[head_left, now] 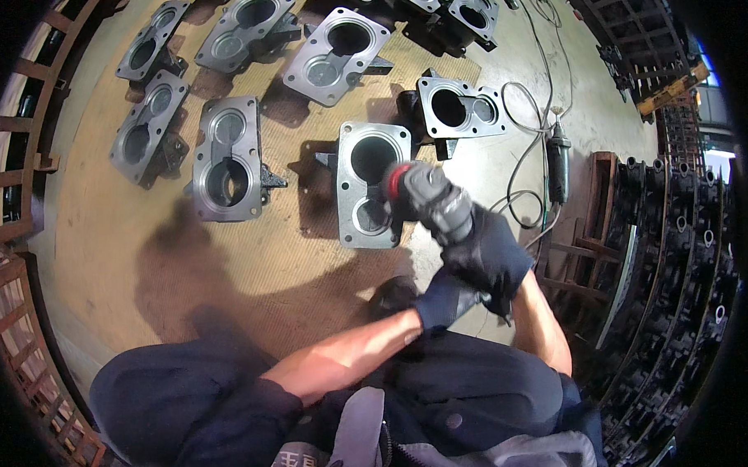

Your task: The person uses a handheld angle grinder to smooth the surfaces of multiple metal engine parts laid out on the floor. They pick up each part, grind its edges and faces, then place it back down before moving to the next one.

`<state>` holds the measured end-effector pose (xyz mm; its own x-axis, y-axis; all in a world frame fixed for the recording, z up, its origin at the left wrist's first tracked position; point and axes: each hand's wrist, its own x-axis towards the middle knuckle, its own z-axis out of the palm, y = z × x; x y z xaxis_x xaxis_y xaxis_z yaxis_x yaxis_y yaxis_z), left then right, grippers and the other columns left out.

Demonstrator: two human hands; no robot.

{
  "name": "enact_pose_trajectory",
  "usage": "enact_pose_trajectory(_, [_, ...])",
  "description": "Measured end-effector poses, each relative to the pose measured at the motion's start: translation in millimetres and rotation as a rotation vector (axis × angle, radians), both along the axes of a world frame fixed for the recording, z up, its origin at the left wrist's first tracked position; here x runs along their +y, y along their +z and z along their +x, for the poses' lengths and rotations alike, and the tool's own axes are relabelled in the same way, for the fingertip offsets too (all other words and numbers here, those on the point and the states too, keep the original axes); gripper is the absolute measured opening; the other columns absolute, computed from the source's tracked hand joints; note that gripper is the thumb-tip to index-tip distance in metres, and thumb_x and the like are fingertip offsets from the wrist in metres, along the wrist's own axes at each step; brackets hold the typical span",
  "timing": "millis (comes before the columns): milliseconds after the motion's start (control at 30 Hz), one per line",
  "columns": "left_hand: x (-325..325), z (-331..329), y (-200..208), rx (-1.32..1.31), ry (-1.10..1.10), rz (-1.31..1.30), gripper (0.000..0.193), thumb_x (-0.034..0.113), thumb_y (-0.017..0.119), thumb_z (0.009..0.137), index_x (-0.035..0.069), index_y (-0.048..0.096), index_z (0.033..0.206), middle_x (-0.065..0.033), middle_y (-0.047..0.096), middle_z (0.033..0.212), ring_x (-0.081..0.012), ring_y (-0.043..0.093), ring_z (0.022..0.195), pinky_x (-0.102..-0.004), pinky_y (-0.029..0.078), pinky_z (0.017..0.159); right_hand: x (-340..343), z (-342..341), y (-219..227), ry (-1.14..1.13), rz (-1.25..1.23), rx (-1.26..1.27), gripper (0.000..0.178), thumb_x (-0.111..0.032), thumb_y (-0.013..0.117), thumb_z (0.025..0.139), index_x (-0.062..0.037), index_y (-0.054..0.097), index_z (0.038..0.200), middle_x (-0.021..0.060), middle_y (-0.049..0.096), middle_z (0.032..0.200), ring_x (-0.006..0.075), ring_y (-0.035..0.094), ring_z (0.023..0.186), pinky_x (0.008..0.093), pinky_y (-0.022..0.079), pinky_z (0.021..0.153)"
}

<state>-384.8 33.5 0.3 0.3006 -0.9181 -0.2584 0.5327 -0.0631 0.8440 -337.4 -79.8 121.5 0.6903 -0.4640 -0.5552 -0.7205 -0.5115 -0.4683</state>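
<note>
A grey angle grinder (440, 202) with a reddish disc is held in both my gloved hands. My right hand (492, 258) is wrapped round its body. Lower down, my left hand (447, 302) is closed on the tool's rear end, though its fingers are partly hidden. The disc overlaps the right edge of a machined metal casting (347, 203) with two round bores. Whether it touches the metal I cannot tell. Just beyond, a similar casting (483, 127) stands at the right, and another casting (251, 147) sits to the left.
Several more castings, including one casting (374, 60), stand farther back on the ribbed brown mat (297, 281). A second cylindrical power tool (559, 169) lies at the right with a looping cable (512, 167). Racks of dark parts (680, 264) line the right; a brown metal frame (12, 123) borders the left.
</note>
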Motion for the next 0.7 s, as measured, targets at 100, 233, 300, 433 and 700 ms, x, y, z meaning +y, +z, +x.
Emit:
enact_pose_trajectory(100, [-13.7,62.2,29.8,-0.124,-0.105,0.015,0.021,0.013,0.079,0.079,0.003,0.075,0.098,-0.0098,0.076,0.092,-0.0236,0.072,0.092,-0.0369,0.056,0.084,-18.3,22.0,-1.7,0.057,-0.028,-0.063,0.031,-0.011,0.072,0.069,0.0005,0.063,0.097,0.0122,0.068,0.082,0.0251,0.065,0.072,0.0364,0.055,0.072])
enact_pose_trajectory(233, [-5.2,50.0,25.4,-0.013,-0.040,0.056,0.030,0.016,0.080,0.079,0.004,0.074,0.106,-0.0125,0.076,0.101,-0.0238,0.070,0.102,-0.0362,0.055,0.090,-11.5,24.5,-2.8,0.139,-0.046,-0.070,0.038,-0.018,0.074,0.069,-0.0002,0.066,0.102,0.0179,0.071,0.085,0.0310,0.071,0.078,0.0391,0.057,0.073])
enact_pose_trajectory(300, [5.2,31.7,18.0,0.038,-0.020,0.000,0.037,0.016,0.081,0.080,0.004,0.071,0.114,-0.0120,0.074,0.106,-0.0241,0.069,0.106,-0.0357,0.053,0.094,-2.2,13.0,-6.7,0.163,-0.052,-0.063,0.045,-0.021,0.077,0.067,-0.0007,0.067,0.106,0.0191,0.073,0.087,0.0313,0.074,0.081,0.0396,0.057,0.075])
enact_pose_trajectory(433, [18.6,7.0,16.1,0.039,-0.134,0.020,0.054,0.010,0.080,0.082,0.003,0.058,0.132,-0.0112,0.064,0.128,-0.0235,0.061,0.119,-0.0387,0.047,0.105,21.6,9.1,10.7,-0.083,0.071,0.001,0.051,-0.020,0.078,0.068,0.0017,0.065,0.112,0.0181,0.075,0.094,0.0287,0.074,0.088,0.0378,0.058,0.081])
enact_pose_trajectory(700, [-3.3,47.8,23.1,-0.065,0.030,0.057,0.029,0.022,0.071,0.089,0.006,0.070,0.113,-0.0125,0.074,0.107,-0.0254,0.069,0.107,-0.0391,0.053,0.093,-0.5,50.6,4.6,0.018,-0.011,-0.048,0.033,-0.012,0.073,0.067,-0.0048,0.064,0.098,0.0109,0.066,0.082,0.0283,0.065,0.073,0.0376,0.055,0.070])
